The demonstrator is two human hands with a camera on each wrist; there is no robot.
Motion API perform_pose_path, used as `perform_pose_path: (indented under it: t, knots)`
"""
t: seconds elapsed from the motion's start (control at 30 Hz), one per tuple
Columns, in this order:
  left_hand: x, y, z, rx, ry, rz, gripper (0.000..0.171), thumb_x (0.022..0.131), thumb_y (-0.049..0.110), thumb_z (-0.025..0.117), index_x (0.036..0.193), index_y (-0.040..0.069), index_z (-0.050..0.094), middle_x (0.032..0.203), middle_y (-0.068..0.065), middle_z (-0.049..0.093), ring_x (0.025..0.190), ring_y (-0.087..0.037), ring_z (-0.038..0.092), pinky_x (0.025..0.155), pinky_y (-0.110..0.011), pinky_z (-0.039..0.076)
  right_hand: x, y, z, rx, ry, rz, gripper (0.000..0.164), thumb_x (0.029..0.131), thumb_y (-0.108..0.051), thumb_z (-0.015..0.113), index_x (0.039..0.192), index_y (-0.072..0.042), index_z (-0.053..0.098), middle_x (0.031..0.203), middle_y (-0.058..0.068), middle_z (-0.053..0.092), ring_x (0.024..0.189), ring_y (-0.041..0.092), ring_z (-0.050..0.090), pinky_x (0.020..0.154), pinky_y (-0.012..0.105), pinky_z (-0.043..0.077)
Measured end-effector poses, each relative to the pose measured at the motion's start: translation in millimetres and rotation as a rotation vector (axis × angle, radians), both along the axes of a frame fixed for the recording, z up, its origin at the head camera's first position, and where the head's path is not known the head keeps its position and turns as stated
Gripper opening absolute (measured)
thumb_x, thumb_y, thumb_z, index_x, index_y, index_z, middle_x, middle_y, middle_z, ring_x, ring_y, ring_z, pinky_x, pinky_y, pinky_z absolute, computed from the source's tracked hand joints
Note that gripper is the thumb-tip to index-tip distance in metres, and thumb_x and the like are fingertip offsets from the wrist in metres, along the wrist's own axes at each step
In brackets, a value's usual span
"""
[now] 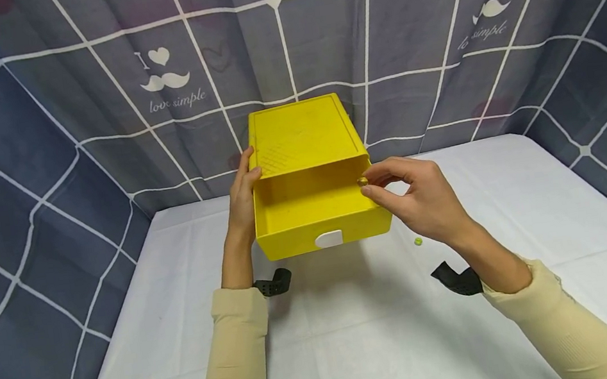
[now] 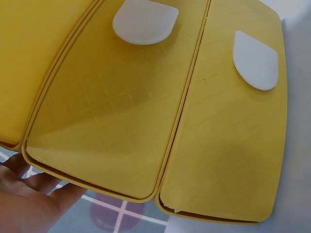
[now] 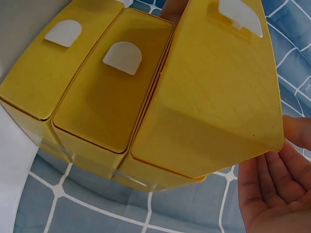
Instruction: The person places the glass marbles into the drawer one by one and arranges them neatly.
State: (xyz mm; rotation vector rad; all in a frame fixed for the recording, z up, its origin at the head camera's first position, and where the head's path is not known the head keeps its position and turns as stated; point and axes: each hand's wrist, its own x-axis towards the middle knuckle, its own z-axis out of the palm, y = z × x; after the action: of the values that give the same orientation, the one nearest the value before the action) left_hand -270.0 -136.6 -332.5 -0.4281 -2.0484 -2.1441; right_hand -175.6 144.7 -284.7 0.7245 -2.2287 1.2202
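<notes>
A yellow cabinet [image 1: 301, 131] of stacked drawers stands on the table with its top drawer [image 1: 293, 239] pulled out. Nothing shows inside the visible part of that drawer. My left hand [image 1: 241, 198] rests along the cabinet's left side, its fingers against the wall in the left wrist view. Between thumb and fingertips, my right hand [image 1: 417, 193] pinches a small round gold bead [image 1: 362, 181] over the drawer's right edge. The drawer hides the bead in the right wrist view, where part of the right hand [image 3: 277, 194] shows beside the drawer's corner.
A tiny green bead-like piece [image 1: 418, 241] lies on the white-covered table [image 1: 338, 353], right of the cabinet. Two lower drawers with white handles [image 3: 124, 58] are closed. Grey checked curtains [image 1: 317, 38] hang behind and at both sides.
</notes>
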Motion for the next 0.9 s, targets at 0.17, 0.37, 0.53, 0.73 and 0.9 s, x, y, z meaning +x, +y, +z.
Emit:
perform_pose_path:
  t: [0.17,0.37,0.53,0.73,0.9]
  knots:
    - [0.2,-1.0,-0.7,0.004,0.0,-0.011,0.061,0.099,0.033,0.039,0.157,0.023,0.026,0.159,0.001,0.022,0.138,-0.017,0.031,0.114,-0.042,0.025,0.5,-0.4,-0.2,0.001,0.005,-0.012,0.014,0.084,-0.003,0.076,0.097,-0.002,0.074,0.091,0.003,0.072,0.083,0.015,0.066,0.07,0.022,0.05]
    - [0.2,-1.2,-0.5,0.014,0.006,-0.018,0.06,0.099,0.032,0.039,0.157,0.022,0.026,0.159,0.001,0.023,0.137,-0.017,0.032,0.114,-0.042,0.025,2.6,0.9,-1.0,-0.001,0.016,-0.012,0.015,0.084,-0.001,0.075,0.098,0.0,0.073,0.092,0.003,0.072,0.083,0.014,0.065,0.077,0.024,0.051]
    - [0.1,-1.2,-0.2,0.013,0.005,-0.016,0.06,0.099,0.031,0.039,0.157,0.021,0.026,0.16,0.001,0.021,0.139,-0.017,0.03,0.115,-0.042,0.023,3.7,2.8,-1.6,-0.009,0.023,-0.018,0.015,0.083,0.0,0.076,0.097,0.0,0.074,0.092,0.003,0.072,0.083,0.013,0.065,0.072,0.021,0.05]
    - [-0.4,-1.4,0.3,0.008,0.0,-0.006,0.061,0.098,0.03,0.039,0.157,0.02,0.026,0.16,0.001,0.022,0.139,-0.016,0.03,0.115,-0.041,0.023,3.4,4.9,-5.3,-0.024,0.024,-0.015,0.014,0.083,0.001,0.075,0.097,0.0,0.074,0.091,0.003,0.072,0.081,0.013,0.065,0.068,0.017,0.049]
    - [-0.9,-1.1,0.5,0.009,0.001,-0.007,0.061,0.098,0.03,0.04,0.157,0.02,0.026,0.16,0.0,0.021,0.139,-0.016,0.03,0.115,-0.041,0.024,3.5,8.5,-7.1,-0.019,0.021,-0.033,0.015,0.083,0.001,0.076,0.097,-0.002,0.074,0.091,0.001,0.072,0.081,0.011,0.064,0.063,0.017,0.05]
